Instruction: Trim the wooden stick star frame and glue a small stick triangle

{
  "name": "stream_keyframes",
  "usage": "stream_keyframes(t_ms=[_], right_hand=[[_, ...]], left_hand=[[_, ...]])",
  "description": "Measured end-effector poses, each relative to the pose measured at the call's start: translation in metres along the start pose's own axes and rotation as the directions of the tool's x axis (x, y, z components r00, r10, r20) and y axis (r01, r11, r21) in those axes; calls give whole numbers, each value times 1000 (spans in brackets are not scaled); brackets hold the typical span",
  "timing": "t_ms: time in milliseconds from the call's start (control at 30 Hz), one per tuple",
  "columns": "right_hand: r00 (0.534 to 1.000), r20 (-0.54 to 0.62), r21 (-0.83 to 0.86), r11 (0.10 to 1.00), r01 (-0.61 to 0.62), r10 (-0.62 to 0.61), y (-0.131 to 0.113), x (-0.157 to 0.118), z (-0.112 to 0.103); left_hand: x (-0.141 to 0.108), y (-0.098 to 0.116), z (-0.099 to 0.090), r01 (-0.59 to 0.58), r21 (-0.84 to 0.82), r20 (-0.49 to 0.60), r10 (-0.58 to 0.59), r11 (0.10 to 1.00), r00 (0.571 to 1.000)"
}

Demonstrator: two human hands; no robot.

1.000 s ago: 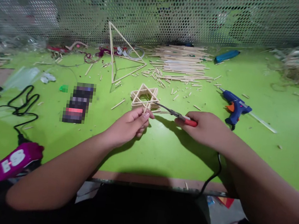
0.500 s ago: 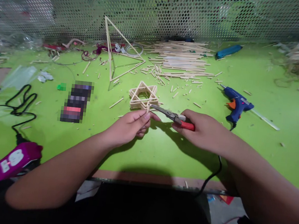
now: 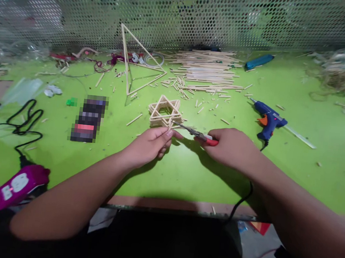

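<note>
A star-shaped stack of thin wooden sticks (image 3: 165, 111) lies on the green table (image 3: 167, 182). At its front edge my left hand (image 3: 154, 143) pinches a short wooden stick (image 3: 171, 124) between thumb and fingers. My right hand (image 3: 227, 147) is closed around the red handles of the pliers (image 3: 198, 135). The jaws of the pliers point left, at the pinched stick beside the star; whether they touch it is too small to tell.
Behind stand a stick triangle frame (image 3: 125, 58) and a pile of sticks (image 3: 209, 69). A blue glue gun (image 3: 270, 121) lies right, a teal cutter (image 3: 259, 62) farther back. At left are a phone (image 3: 89, 118), a black cable (image 3: 21, 129) and a magenta device (image 3: 21, 185).
My right hand and the pliers have shifted slightly left, and the handles look closer together. My left hand has hardly moved. The view has shifted slightly.
</note>
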State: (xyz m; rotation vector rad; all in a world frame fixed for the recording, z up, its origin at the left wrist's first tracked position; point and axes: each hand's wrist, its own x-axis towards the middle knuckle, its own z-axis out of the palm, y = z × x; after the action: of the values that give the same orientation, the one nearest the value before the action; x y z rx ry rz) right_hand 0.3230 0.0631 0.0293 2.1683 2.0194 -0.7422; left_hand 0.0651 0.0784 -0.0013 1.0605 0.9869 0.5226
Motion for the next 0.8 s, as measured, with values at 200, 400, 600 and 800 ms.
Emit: stream_keyframes(t_ms=[200,400,600,800], right_hand=[[999,-49,59,998,15,-12,11,6,-3],[987,-13,118,980,162,-161,17,-3,-2],[980,55,120,975,185,-192,10,-9,-6],[980,62,123,976,182,-191,9,-10,-6]], left_hand=[[-2,4,-3,-27,-49,-41,25,998,999],[0,-2,-5,-55,-163,32,61,985,998],[1,-3,-2,-55,-174,59,67,983,996],[0,0,0,-50,-133,60,58,990,996]])
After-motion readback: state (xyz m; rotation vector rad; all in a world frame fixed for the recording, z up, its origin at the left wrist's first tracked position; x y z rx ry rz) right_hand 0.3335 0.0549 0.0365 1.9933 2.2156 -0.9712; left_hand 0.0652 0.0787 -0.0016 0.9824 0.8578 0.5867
